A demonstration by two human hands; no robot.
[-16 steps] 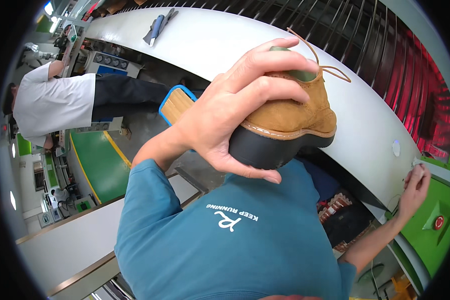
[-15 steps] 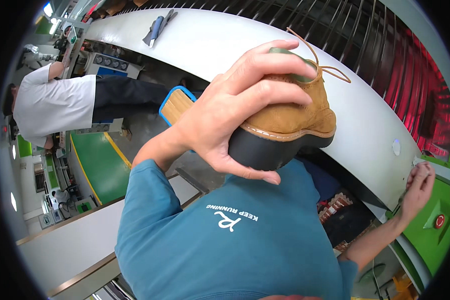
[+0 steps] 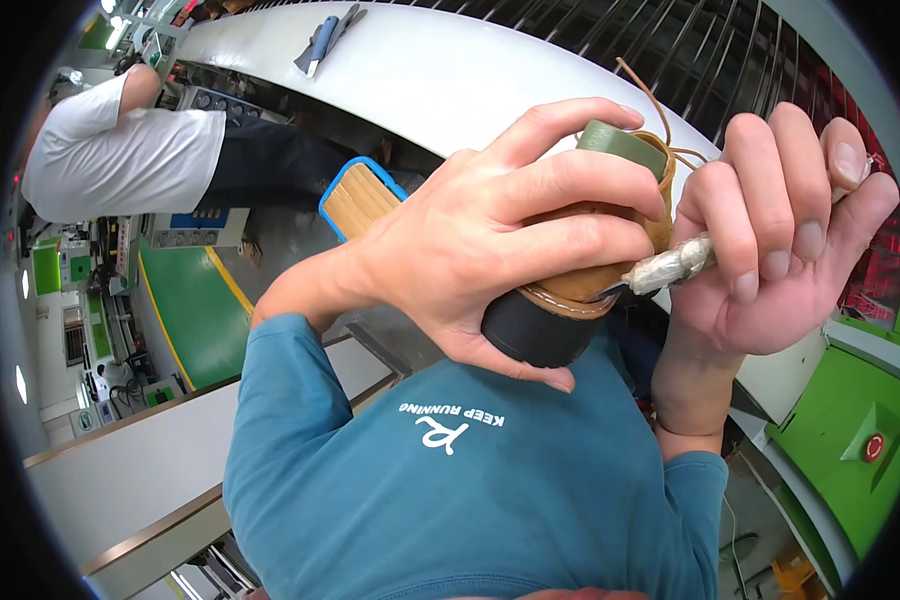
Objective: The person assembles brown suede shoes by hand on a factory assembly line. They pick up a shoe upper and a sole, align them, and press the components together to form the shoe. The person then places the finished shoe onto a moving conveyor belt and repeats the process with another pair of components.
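Head view: my left hand (image 3: 470, 240) grips the boot (image 3: 590, 285) tight by its dark sole, up at chest height; my right hand (image 3: 770, 230) pinches a wrapped tool (image 3: 670, 266), tip touching the welt.

boot (image 3: 580, 285): tan, dark sole, green collar, brown laces; tipped on its side, held up in the middle
tool (image 3: 670, 265): small, wrapped handle; at the boot's 3 o'clock, tip touching the sole seam
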